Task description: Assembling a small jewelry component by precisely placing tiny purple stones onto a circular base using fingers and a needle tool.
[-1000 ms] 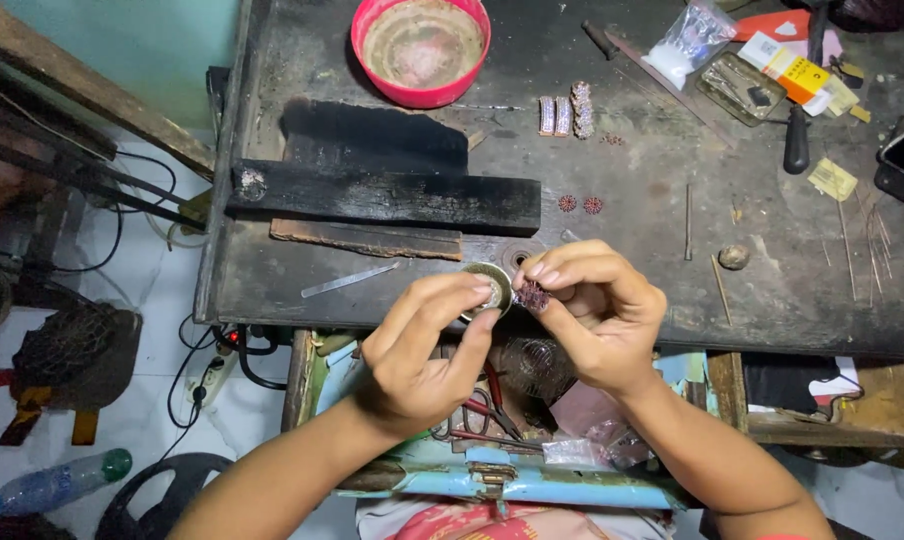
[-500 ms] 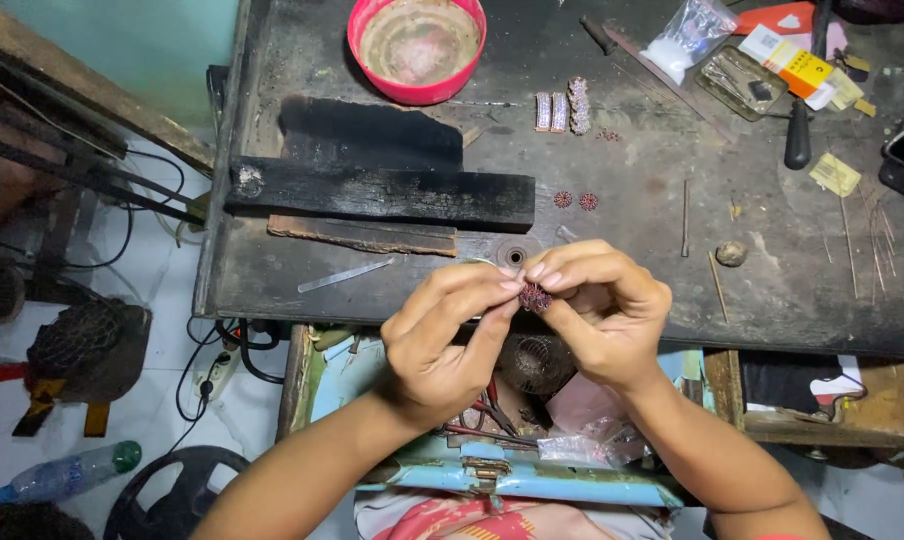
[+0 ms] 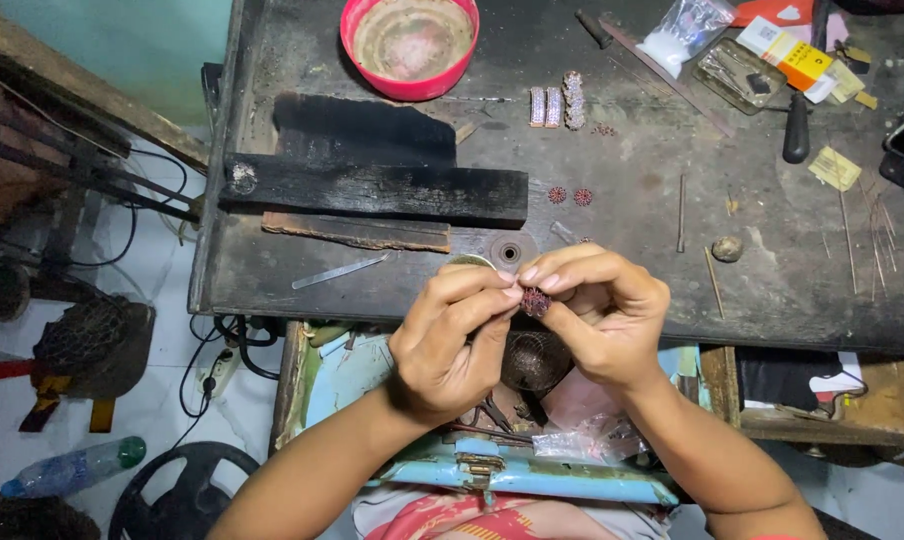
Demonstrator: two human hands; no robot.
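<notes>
Small round reddish studded piece (image 3: 535, 301) held above the near edge of the dark workbench (image 3: 772, 290), likely lifted close for fine fingertip work. Left hand (image 3: 452, 340) and right hand (image 3: 602, 315) both curled, fingertips pinching the piece from opposite sides. Two similar red discs (image 3: 569, 196) lie further in on the bench; pink bowl (image 3: 410, 45) at its far edge.

My left hand (image 3: 452, 345) and right hand (image 3: 597, 310) pinch a small dark red jewelled piece (image 3: 535, 301) together over the counter (image 3: 672, 260) edge.
</notes>
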